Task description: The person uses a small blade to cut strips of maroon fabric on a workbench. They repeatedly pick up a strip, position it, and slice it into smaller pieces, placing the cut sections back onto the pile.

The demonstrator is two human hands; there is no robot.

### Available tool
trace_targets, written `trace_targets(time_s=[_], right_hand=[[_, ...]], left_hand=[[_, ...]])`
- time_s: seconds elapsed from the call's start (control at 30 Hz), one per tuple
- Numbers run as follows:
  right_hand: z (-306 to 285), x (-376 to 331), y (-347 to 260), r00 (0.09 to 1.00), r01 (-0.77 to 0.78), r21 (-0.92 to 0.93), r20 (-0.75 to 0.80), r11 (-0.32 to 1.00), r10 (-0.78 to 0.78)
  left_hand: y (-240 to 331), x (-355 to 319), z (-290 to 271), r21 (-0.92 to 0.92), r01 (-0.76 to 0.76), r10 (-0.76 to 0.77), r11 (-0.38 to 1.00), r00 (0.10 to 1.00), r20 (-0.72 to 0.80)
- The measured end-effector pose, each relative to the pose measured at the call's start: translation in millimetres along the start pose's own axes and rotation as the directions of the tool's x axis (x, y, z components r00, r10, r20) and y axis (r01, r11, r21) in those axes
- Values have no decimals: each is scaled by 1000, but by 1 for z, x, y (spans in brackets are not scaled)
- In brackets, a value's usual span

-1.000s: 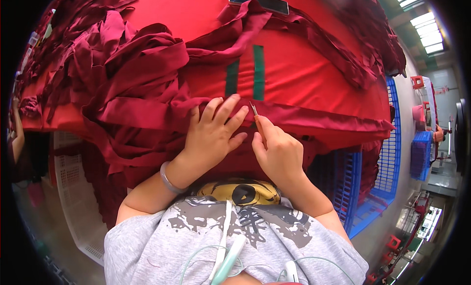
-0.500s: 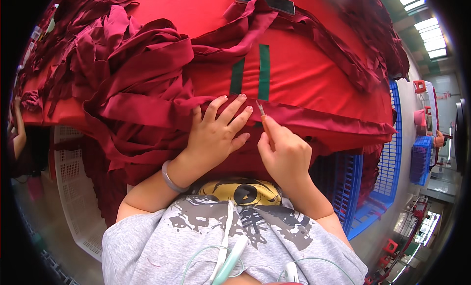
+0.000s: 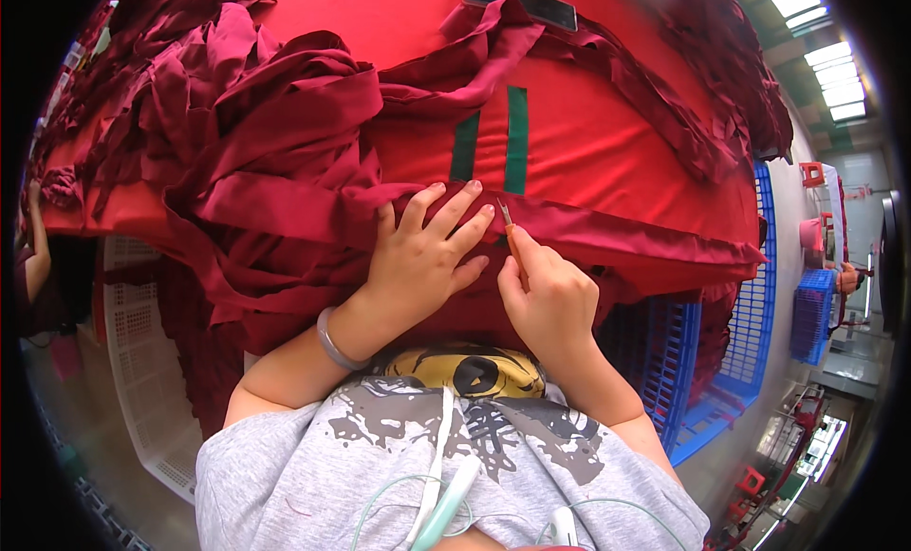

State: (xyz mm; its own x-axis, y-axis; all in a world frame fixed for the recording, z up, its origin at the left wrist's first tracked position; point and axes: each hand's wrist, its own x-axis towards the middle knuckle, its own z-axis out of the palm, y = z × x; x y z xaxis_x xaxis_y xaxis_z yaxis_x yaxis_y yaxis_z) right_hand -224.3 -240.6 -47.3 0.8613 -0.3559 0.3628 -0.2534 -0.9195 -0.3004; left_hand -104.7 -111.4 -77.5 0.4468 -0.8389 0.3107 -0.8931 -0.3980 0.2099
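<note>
My left hand (image 3: 422, 257) lies with its fingers spread on a dark red fabric strip (image 3: 626, 230) that runs along the near edge of the red-covered table (image 3: 617, 148). In my right hand (image 3: 552, 290) is a seam ripper (image 3: 513, 240) with an orange handle, held between thumb and fingers. Its forked metal tip points away from me and rests at or just above the strip, close to my left fingertips. From the frame I cannot tell whether the tip touches the cloth. Two dark green bands (image 3: 516, 138) lie on the red cover just beyond my hands.
Tangled dark red strips (image 3: 285, 114) are heaped at the left, and more cloth (image 3: 721, 67) lies far right. A phone (image 3: 522, 4) sits at the far side. Below the table stand a white crate (image 3: 142, 361) and blue crates (image 3: 750, 352). Another person's arm (image 3: 36, 252) shows far left.
The table and its cloth appear slightly farther right in the picture. Both hands keep nearly the same pose, and the seam ripper stays in my right hand.
</note>
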Motion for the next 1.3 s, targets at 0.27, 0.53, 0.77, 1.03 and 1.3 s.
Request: trace_targets(time_s=[0.27, 0.53, 0.77, 1.03, 1.3], right_hand=[[22, 20, 11, 948, -63, 43, -311, 997, 73], [4, 2, -2, 999, -10, 68, 34, 998, 8], [21, 9, -3, 999, -3, 103, -50, 995, 9], [31, 8, -3, 995, -20, 137, -90, 990, 32], [9, 2, -2, 1000, -19, 68, -1, 998, 19]], left_hand=[[0, 0, 0, 24, -14, 14, 1000, 1000, -10], [-5, -1, 0, -93, 4, -5, 996, 1000, -11], [-2, 2, 0, -16, -6, 5, 1000, 999, -52], [-3, 1, 3, 5, -7, 7, 1000, 997, -71], [1, -1, 2, -33, 15, -16, 999, 999, -39]])
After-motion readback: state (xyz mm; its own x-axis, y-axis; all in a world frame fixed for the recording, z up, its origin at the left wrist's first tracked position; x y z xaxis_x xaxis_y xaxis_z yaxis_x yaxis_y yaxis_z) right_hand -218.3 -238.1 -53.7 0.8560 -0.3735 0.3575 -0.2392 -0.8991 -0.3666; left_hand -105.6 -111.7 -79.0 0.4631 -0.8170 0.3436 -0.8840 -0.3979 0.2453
